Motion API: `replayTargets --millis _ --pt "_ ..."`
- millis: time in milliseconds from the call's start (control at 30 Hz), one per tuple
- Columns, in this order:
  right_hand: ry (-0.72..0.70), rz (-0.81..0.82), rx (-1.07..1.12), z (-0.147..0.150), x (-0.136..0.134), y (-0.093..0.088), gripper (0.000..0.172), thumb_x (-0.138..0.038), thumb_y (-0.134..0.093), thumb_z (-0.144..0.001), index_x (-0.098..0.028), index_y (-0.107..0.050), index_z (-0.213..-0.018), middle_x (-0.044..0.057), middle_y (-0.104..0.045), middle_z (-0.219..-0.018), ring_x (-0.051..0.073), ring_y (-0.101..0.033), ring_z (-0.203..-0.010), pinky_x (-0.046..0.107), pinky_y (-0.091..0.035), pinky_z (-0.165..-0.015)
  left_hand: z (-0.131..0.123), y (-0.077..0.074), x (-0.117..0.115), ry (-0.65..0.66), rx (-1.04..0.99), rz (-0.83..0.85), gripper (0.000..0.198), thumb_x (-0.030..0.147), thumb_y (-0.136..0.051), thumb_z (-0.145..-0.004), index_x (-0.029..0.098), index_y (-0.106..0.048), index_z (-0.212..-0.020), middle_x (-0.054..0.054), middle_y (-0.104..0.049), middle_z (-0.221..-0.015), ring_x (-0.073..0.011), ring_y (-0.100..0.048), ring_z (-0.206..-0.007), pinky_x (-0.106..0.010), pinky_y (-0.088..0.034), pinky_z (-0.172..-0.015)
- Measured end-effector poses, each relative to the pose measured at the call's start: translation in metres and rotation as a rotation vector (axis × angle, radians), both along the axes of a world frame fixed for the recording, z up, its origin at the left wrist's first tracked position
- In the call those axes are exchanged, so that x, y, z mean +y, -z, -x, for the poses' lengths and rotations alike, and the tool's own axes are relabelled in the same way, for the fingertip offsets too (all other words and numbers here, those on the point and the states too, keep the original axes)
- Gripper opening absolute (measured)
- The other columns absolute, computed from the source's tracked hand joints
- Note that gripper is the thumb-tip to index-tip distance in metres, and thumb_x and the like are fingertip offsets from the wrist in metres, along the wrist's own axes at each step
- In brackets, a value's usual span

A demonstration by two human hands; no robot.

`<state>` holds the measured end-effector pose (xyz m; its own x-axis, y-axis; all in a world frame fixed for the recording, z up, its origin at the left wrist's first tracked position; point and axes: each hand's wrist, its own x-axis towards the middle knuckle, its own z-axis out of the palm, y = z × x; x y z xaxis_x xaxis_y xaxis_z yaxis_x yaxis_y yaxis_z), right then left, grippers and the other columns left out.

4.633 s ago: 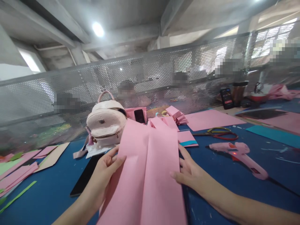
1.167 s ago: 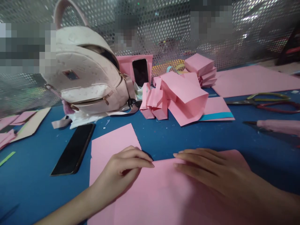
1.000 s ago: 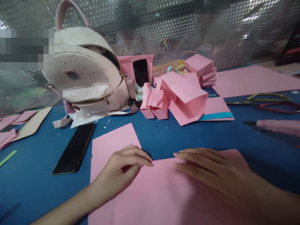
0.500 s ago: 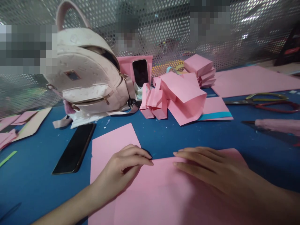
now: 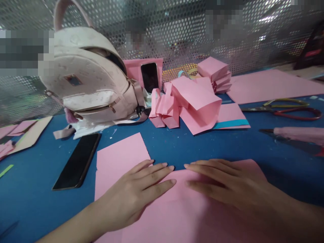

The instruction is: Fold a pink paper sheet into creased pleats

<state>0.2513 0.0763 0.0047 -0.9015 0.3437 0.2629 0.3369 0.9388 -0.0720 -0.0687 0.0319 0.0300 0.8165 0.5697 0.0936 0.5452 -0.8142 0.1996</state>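
A large sheet of pink paper (image 5: 174,209) lies on the blue table in front of me, its far edge folded over in a crease. My left hand (image 5: 136,189) rests on the sheet's left part, fingers stretched out and pointing right along that edge. On the right side my right hand (image 5: 225,182) lies across the same edge, its fingers extended toward the left. A small gap separates the fingertips of both hands. Beyond my left hand, a pink flap (image 5: 124,148) of paper reaches farther back on the table.
A black phone (image 5: 77,162) lies left of the paper. Behind stand a cream backpack (image 5: 93,81), an upright phone (image 5: 150,77), folded pink paper pieces (image 5: 164,109) and stacked pink boxes (image 5: 214,71). At right are scissors (image 5: 270,108) and a pink-handled pointed tool (image 5: 296,132).
My left hand has spread its fingers out flatter and moved slightly right along the folded edge. My right hand stays nearly in place. The view has shifted a little.
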Motion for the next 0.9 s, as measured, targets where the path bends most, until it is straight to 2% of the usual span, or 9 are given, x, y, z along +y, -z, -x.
replayTargets --millis 133,367,667,900 --pt "-0.006 0.003 0.010 0.0004 0.0004 -0.0012 0.065 -0.008 -0.046 -0.084 -0.031 -0.050 -0.145 0.004 -0.051 -0.149 0.025 -0.051 -0.132 0.045 -0.049 -0.101 -0.0003 -0.0022 0.0007 0.008 0.021 0.027 0.069 -0.005 -0.033 -0.086 0.015 -0.035 -0.152 -0.008 -0.029 -0.162 -0.0204 -0.020 -0.151 -0.050 -0.020 -0.122" --pt "0.017 -0.003 -0.034 -0.0020 -0.0016 0.0011 0.071 -0.006 -0.044 -0.081 -0.032 -0.047 -0.147 0.002 -0.048 -0.152 0.026 -0.048 -0.135 0.047 -0.049 -0.100 0.0000 -0.0022 0.0002 0.017 0.005 0.047 0.079 -0.009 -0.035 -0.079 0.024 -0.039 -0.151 -0.011 -0.027 -0.162 -0.0222 -0.019 -0.152 -0.054 -0.025 -0.119" --pt "0.032 -0.012 -0.087 -0.0039 -0.0017 0.0010 0.072 -0.009 -0.046 -0.086 -0.032 -0.038 -0.153 0.001 -0.045 -0.155 0.026 -0.045 -0.138 0.047 -0.050 -0.103 0.0006 -0.0013 0.0006 0.014 -0.002 0.050 0.085 -0.010 -0.037 -0.073 0.024 -0.038 -0.151 -0.012 -0.024 -0.163 -0.0229 -0.018 -0.152 -0.056 -0.025 -0.118" --pt "0.011 0.012 -0.052 -0.0056 -0.0036 0.0017 0.072 -0.010 -0.048 -0.082 -0.034 -0.043 -0.150 0.005 -0.041 -0.157 0.029 -0.045 -0.138 0.050 -0.051 -0.100 0.0000 -0.0007 0.0024 0.028 -0.015 0.063 0.087 -0.010 -0.038 -0.070 0.024 -0.039 -0.150 -0.013 -0.029 -0.161 -0.0230 -0.019 -0.151 -0.056 -0.024 -0.119"
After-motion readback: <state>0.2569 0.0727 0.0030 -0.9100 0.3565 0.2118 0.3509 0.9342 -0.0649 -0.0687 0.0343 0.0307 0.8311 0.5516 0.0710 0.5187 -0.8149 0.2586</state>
